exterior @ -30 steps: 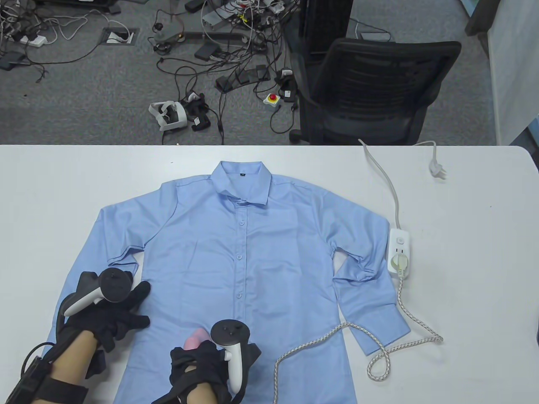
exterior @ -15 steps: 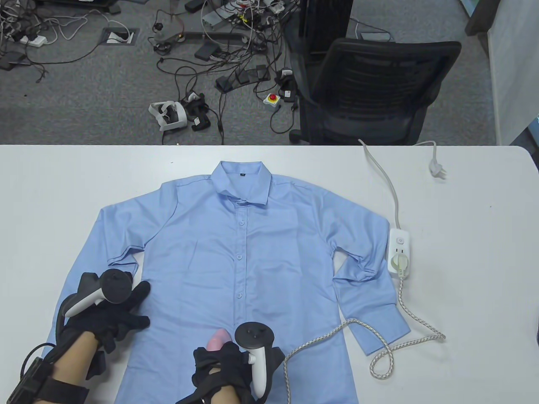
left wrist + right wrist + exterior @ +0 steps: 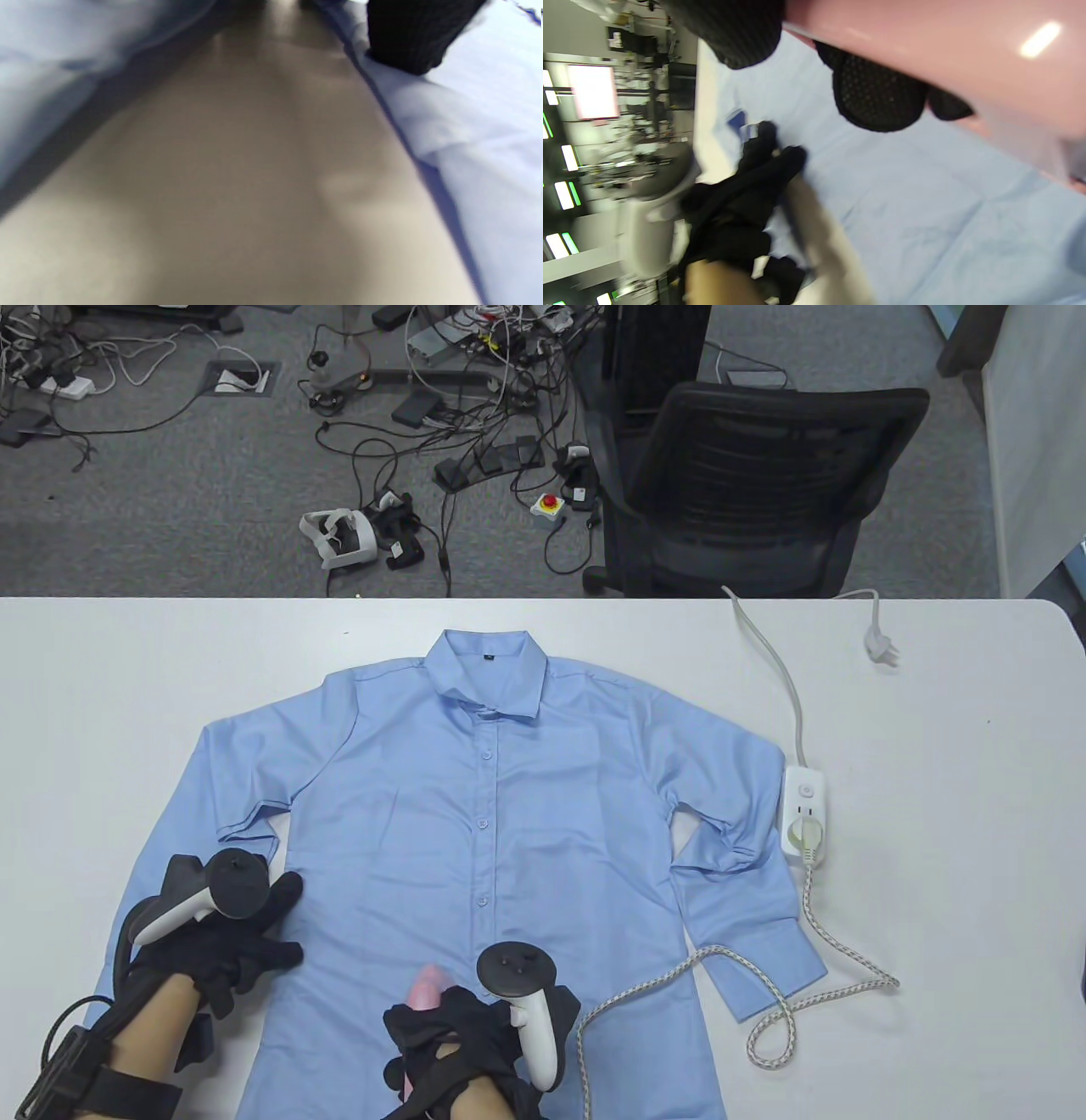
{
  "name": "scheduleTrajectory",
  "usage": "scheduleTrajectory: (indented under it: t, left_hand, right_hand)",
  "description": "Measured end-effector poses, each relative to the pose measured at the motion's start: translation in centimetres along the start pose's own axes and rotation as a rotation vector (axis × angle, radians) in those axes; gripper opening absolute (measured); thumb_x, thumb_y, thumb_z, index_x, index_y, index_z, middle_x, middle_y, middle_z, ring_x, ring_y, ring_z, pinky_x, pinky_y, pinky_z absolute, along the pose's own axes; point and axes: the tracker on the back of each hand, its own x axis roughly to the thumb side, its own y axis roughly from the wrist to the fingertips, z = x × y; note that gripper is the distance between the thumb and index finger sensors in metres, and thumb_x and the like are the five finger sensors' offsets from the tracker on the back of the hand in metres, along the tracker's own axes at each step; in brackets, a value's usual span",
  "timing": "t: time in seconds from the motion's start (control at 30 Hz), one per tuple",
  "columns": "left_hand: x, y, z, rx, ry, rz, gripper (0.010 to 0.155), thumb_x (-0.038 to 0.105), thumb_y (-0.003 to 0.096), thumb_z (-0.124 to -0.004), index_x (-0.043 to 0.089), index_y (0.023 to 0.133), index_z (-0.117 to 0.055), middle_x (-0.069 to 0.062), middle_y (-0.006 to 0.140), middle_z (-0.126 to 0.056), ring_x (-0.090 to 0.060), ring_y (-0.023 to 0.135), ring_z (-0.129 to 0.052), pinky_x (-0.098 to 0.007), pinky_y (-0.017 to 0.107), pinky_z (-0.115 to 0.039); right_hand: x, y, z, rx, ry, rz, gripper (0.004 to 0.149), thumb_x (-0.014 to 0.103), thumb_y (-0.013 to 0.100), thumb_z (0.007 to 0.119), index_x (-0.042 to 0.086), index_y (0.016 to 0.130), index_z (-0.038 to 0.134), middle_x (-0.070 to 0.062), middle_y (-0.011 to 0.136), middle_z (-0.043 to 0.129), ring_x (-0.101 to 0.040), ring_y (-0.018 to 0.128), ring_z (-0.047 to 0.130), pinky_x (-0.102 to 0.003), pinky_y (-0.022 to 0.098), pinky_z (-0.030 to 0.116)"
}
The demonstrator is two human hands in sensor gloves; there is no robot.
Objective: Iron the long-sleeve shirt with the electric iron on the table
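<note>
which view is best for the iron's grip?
Right wrist view: the pink iron fills the top, right hand fingers curled round it. Table view shows only a pink tip above the glove, over the shirt. Left wrist view shows none of it.

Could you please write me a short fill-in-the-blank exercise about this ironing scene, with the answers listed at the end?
1. The right hand has its grip around the ____ iron.
2. The left hand presses on the ____ shirt.
3. The iron's braided cord is plugged into the white ____.
4. Beyond the table stands a black office ____.

Answers: pink; blue; power strip; chair
</note>
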Motion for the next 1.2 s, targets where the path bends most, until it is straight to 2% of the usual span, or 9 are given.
scheduleTrajectory:
  t: [0.07,0.13,0.27,0.47,0.53,0.57,0.9,1.07,1.2]
  left_hand:
    - [0.1,0.0,0.1,0.006,-0.02,-0.03,0.077,0.07,0.0466,-0.062,0.04,0.109,-0.027,-0.004,0.12,-0.003,-0.032,0.105,0.004,-0.065,0.066,0.002]
    - [0.0,0.0,0.2,0.023,-0.112,-0.092,0.079,0.074,0.0448,-0.051,0.04,0.109,-0.021,-0.003,0.119,0.0,-0.032,0.105,0.005,-0.065,0.066,0.002]
    - [-0.4,-0.4,0.9,0.131,-0.169,-0.117,0.079,0.074,0.0442,-0.05,0.041,0.107,-0.013,-0.001,0.114,0.01,-0.031,0.105,0.007,-0.064,0.066,0.003]
    - [0.0,-0.9,1.1,0.183,-0.119,-0.114,0.078,0.073,0.0453,-0.051,0.041,0.107,-0.015,-0.001,0.115,0.009,-0.031,0.105,0.006,-0.064,0.066,0.002]
    - [0.4,-0.9,1.0,0.175,-0.087,-0.115,0.078,0.073,0.0455,-0.05,0.041,0.107,-0.015,-0.001,0.115,0.009,-0.031,0.105,0.006,-0.064,0.066,0.002]
    - [0.7,-0.8,0.9,0.17,-0.063,-0.115,0.078,0.073,0.0456,-0.05,0.041,0.107,-0.015,-0.001,0.115,0.009,-0.031,0.105,0.006,-0.064,0.066,0.002]
    - [3.0,-1.2,0.6,0.174,0.016,-0.164,0.077,0.072,0.0462,-0.051,0.041,0.107,-0.016,-0.001,0.115,0.009,-0.031,0.105,0.006,-0.064,0.066,0.002]
    - [4.0,-1.3,0.1,0.163,0.052,-0.184,0.076,0.071,0.0464,-0.051,0.041,0.107,-0.016,-0.001,0.115,0.008,-0.031,0.105,0.005,-0.064,0.066,0.002]
    - [4.5,-1.5,0.0,0.162,0.062,-0.198,0.076,0.071,0.0464,-0.051,0.041,0.107,-0.016,-0.001,0.115,0.008,-0.031,0.105,0.005,-0.064,0.066,0.002]
  right_hand:
    - [1.6,-1.2,-0.9,0.04,0.017,-0.051,0.058,0.047,0.04,0.077,0.011,0.078,0.052,-0.002,0.065,0.071,-0.016,0.048,0.095,-0.04,0.043,0.086]
    - [4.0,-3.2,-3.0,-0.034,-0.072,-0.139,0.051,0.049,0.039,0.082,0.016,0.073,0.061,0.002,0.058,0.077,-0.014,0.042,0.098,-0.039,0.04,0.088]
    - [7.5,-6.9,-7.9,-0.253,-0.188,-0.328,0.036,0.046,0.035,0.088,0.023,0.057,0.071,0.006,0.048,0.082,-0.016,0.04,0.099,-0.043,0.042,0.087]
    - [9.0,-10.9,-18.2,-0.421,-0.115,-0.428,0.032,0.043,0.034,0.091,0.027,0.057,0.075,0.006,0.054,0.086,-0.022,0.06,0.094,-0.056,0.056,0.068]
    - [8.6,-11.5,-20.8,-0.483,-0.079,-0.436,0.032,0.042,0.034,0.092,0.03,0.059,0.075,0.007,0.061,0.085,-0.03,0.078,0.086,-0.057,0.059,0.063]
    - [8.1,-11.7,-22.6,-0.536,-0.034,-0.438,0.032,0.04,0.033,0.092,0.031,0.059,0.075,0.006,0.065,0.084,-0.041,0.087,0.071,-0.058,0.059,0.06]
    - [2.1,-12.1,-35.6,-0.986,0.214,-0.501,0.033,0.04,0.033,0.092,0.032,0.06,0.075,0.006,0.068,0.083,-0.043,0.089,0.063,-0.056,0.06,0.06]
    - [-1.2,-10.8,-39.6,-1.184,0.177,-0.412,0.033,0.041,0.034,0.092,0.033,0.06,0.074,0.007,0.068,0.082,-0.042,0.089,0.063,-0.055,0.06,0.06]
    - [-4.2,-8.3,-42.0,-1.213,0.209,-0.328,0.033,0.041,0.033,0.092,0.033,0.06,0.074,0.008,0.069,0.082,-0.041,0.089,0.062,-0.055,0.061,0.06]
